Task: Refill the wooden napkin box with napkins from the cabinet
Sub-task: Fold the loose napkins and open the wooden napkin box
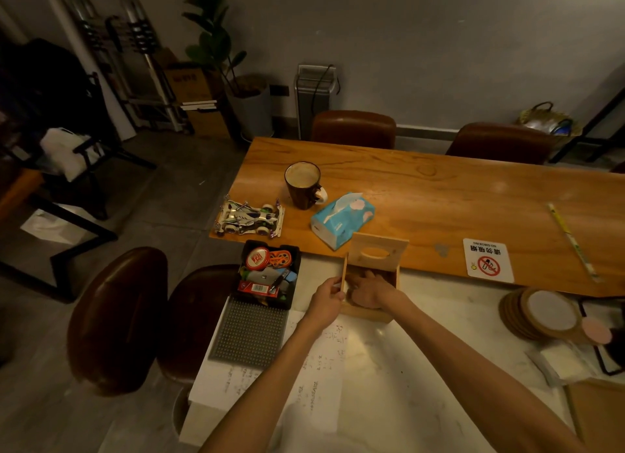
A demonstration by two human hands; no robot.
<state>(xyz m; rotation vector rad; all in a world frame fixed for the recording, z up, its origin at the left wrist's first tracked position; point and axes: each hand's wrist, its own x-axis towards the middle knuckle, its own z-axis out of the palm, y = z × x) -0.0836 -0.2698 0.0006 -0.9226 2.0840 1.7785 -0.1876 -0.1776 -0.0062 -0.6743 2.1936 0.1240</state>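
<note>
The box (pixel 368 283) sat at centre frame on the pale counter (pixel 406 368), right against the near edge of the wooden table (pixel 439 195). Its long axis ran toward the upper part of the frame and away from the camera, tilted slightly right. The hinged lid (pixel 378 251) stood upright at the far end, its oval slot facing the camera.

The left hand (pixel 326 298) gripped the box's left wall, thumb and fingers curled around the rim. The right hand (pixel 367 292) lay inside the box, palm down, fingers loosely spread; it hid whatever was under it, and the dim light left the box's contents unclear.

Above and left of the box lay a blue tissue pack (pixel 341 219); its print was too small to read. A sign (pixel 488 259) to the right read "NO SMOKING", upside down to the camera, with Chinese characters. The papers (pixel 321 361) under the left forearm carried handwriting too faint to read. A tray (pixel 269 271) left of the box held cluttered items.
</note>
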